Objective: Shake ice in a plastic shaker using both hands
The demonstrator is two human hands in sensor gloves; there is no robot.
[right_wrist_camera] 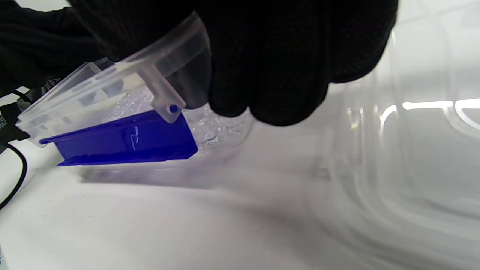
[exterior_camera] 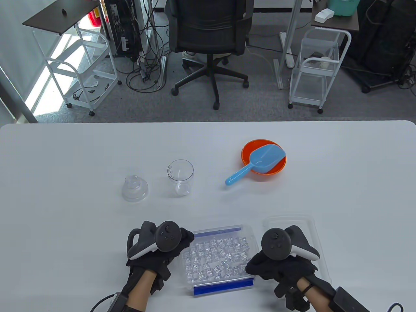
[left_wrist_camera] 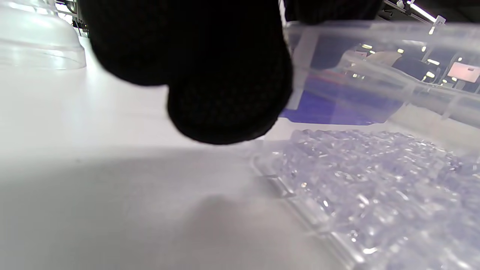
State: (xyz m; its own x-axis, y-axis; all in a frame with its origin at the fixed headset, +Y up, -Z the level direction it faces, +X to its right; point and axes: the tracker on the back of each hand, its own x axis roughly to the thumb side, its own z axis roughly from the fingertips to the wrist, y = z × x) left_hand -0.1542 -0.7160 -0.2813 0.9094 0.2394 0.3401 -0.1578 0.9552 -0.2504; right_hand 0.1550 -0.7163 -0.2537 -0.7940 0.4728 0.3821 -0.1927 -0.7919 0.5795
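Tabletop (exterior_camera: 65, 156): white, broad, carrying every item below. Ice container (exterior_camera: 218, 256): clear rectangular box with blue clips on its near and far ends, filled with ice cubes (exterior_camera: 214, 255), sitting at the near edge, centre. Container lid (exterior_camera: 292, 222): clear, lying flat just right of the box, partly under the right hand. Left hand (exterior_camera: 159, 248): gloved, fingers pressed to the box's left wall; how firmly it grips cannot be told. Right hand (exterior_camera: 279, 256): gloved, fingers curled over the box's right rim and gripping it, as the right wrist view shows. Orange bowl (exterior_camera: 279, 167): right of centre, toward the far edge, holding a blue scoop (exterior_camera: 256, 164) whose handle overhangs the rim toward the near side. Shaker cup (exterior_camera: 180, 177): clear plastic, upright, open, apparently without ice, left of centre, well apart from the hands. Shaker lid (exterior_camera: 135, 188): clear dome, just left of the cup. Risks, as judged: the box is full, so tilting or a jerked lift could spill cubes; slick clear walls may slip in gloves; the light cup could tip during filling; an ill-seated lid would leak during shaking.
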